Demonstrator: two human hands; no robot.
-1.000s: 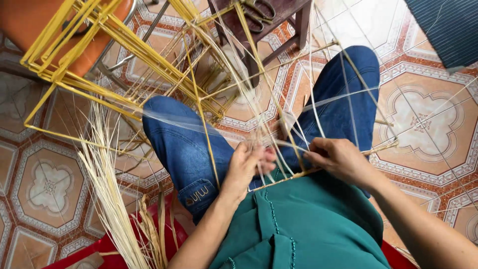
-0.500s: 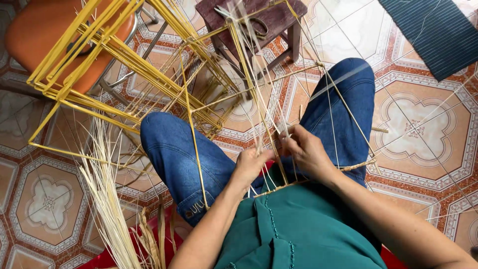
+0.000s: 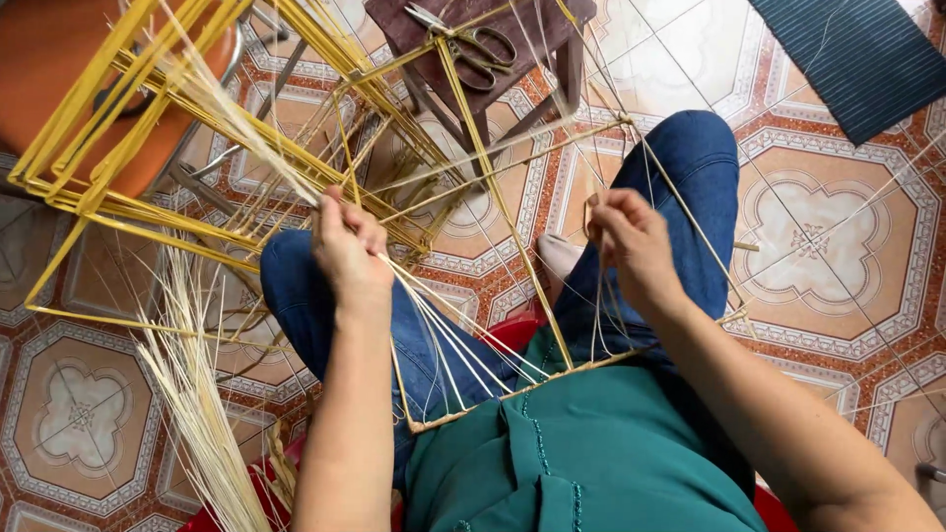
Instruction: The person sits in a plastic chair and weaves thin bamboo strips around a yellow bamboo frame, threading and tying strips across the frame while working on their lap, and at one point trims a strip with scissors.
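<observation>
**Thin straw strands on a light stick frame**

Both hands are up over my knees. My left hand [image 3: 347,246] is closed in a pinch on a bundle of pale straw strands [image 3: 448,330], which run down to the near edge of the yellow stick frame [image 3: 512,384] lying across my lap. My right hand [image 3: 631,241] has its fingers curled on a few thinner strands; how tight they are held I cannot tell. I judge the strands are very light, flexible and a little brittle, so they may split if bent sharply; better to hold them close to the frame. More loose straw [image 3: 187,394] lies on the tiled floor [image 3: 828,246], and scissors [image 3: 473,44] rest on a small wooden stool [image 3: 532,30].
</observation>
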